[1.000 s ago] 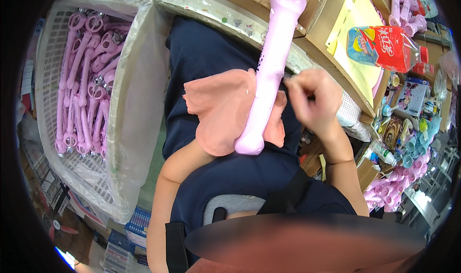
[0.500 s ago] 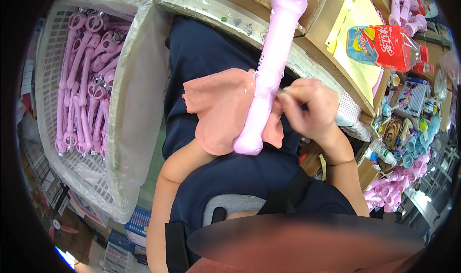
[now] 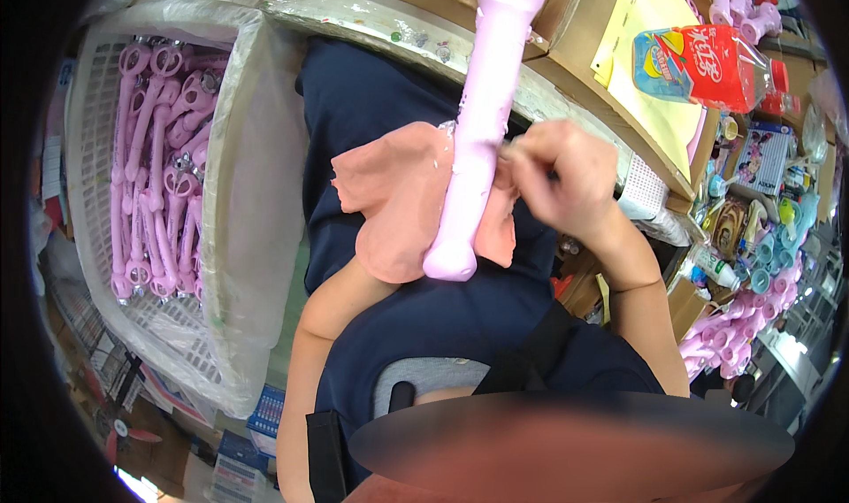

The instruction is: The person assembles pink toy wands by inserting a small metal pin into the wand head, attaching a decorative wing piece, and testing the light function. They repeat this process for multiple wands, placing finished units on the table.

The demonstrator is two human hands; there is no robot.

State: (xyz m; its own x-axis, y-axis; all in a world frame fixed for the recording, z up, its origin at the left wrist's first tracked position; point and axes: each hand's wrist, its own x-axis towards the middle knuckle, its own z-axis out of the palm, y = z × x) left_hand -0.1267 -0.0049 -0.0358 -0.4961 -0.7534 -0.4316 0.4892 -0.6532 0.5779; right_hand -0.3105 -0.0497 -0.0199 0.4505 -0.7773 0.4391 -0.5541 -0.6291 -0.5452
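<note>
A long pink plastic wand (image 3: pixel 485 105) slants across my lap, its knobbed end toward me and its far end cut off by the top of the view. Small white shavings cling along its edges. My left hand (image 3: pixel 398 229) is covered by a peach-coloured cloth (image 3: pixel 398 180) and grips the wand through it; its fingers are hidden. At the wand's right side my right hand (image 3: pixel 570 176) is closed in a pinch, fingertips against the plastic. What sits between those fingertips is too small to name.
To the left, a plastic-lined white basket (image 3: pixel 217 193) holds several pink wands (image 3: pixel 159 167). Cardboard boxes (image 3: pixel 566 61) stand ahead, with yellow paper (image 3: pixel 650 52) and a red-labelled drink bottle (image 3: pixel 707 67) on top. Pink parts (image 3: pixel 734 326) and blue cups (image 3: pixel 769 260) crowd the right.
My right hand's pinch has slid a little farther up the wand, away from me. The wand and cloth sit slightly more to the left, and the whole view has shifted a little.
</note>
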